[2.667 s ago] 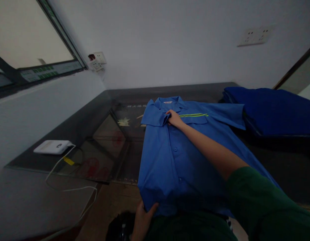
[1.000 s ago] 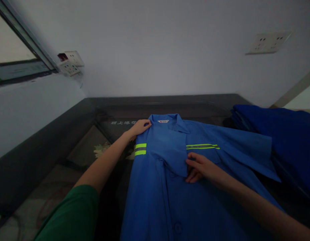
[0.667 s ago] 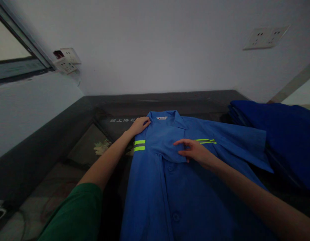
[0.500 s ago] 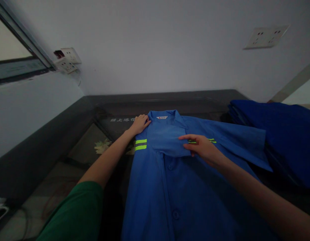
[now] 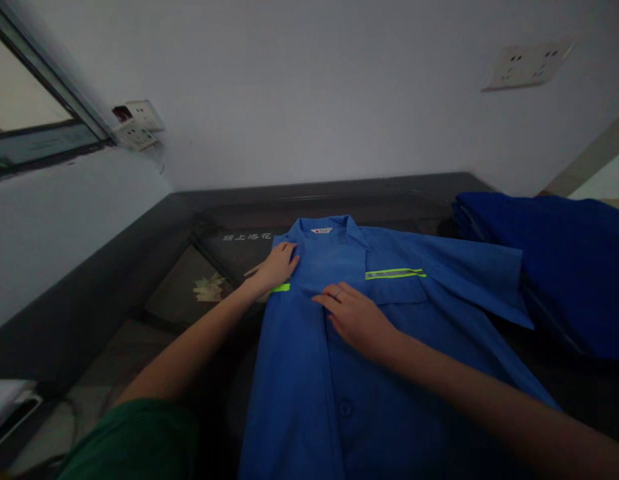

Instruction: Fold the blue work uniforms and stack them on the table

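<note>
A blue work jacket (image 5: 294, 373) with yellow-green reflective stripes lies front up on a dark glossy tabletop, its collar toward the wall. My left hand (image 5: 281, 265) is closed on the cloth beside the collar, at the jacket's left shoulder. Lower down, my right hand (image 5: 357, 319) pinches the cloth near the top of the front opening. Between my hands and the collar, a front panel (image 5: 334, 263) lies folded over. A button (image 5: 345, 408) shows below my right hand. The sleeve on the right (image 5: 482, 267) is spread outward.
Folded dark blue cloth (image 5: 564, 260) is piled on the right, beside the sleeve. The table's raised dark rim (image 5: 319, 190) runs along the wall. Sockets (image 5: 529, 65) are on the wall, and a white object (image 5: 9, 407) sits at the lower left.
My right hand has moved left and down, from the folded panel's right edge to the front opening, uncovering the chest stripe and pocket flap. My left hand has shifted slightly down.
</note>
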Demonstrator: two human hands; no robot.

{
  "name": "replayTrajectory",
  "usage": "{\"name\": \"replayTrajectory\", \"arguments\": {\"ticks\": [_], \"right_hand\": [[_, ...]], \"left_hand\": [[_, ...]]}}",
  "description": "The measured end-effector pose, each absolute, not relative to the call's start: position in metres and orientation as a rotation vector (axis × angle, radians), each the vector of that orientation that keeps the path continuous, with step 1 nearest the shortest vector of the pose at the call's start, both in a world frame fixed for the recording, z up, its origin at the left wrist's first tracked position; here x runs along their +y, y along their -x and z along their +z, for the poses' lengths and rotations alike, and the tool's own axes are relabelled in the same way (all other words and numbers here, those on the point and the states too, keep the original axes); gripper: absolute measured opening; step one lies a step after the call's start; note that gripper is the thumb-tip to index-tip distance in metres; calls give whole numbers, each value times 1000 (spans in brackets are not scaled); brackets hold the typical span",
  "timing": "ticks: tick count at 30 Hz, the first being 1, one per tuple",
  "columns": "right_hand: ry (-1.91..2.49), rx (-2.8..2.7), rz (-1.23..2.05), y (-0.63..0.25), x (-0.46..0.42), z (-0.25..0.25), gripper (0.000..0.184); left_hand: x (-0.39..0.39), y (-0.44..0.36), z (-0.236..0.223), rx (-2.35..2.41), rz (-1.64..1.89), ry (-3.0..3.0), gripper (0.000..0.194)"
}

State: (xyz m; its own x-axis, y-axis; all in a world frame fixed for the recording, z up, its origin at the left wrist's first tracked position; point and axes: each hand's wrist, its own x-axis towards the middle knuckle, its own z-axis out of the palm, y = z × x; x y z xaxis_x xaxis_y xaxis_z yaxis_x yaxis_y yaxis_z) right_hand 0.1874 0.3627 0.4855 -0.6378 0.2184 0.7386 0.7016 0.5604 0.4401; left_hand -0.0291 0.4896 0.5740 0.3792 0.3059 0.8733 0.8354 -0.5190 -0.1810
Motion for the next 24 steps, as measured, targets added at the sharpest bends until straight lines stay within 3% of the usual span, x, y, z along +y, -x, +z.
{"name": "replayTrajectory", "arguments": {"ticks": [4,13,24], "right_hand": [[848,-2185,-1150,-164,389,487,29],[991,-2156,-914,-167,386,488,14],[985,-2091,-868,-165,386,471,19]], "left_hand": [[495,23,554,-1150,-956,2016,54],[496,12,570,-1367,-982,1964,56],[508,2,590,-1458,-1219,1844,61]]}}
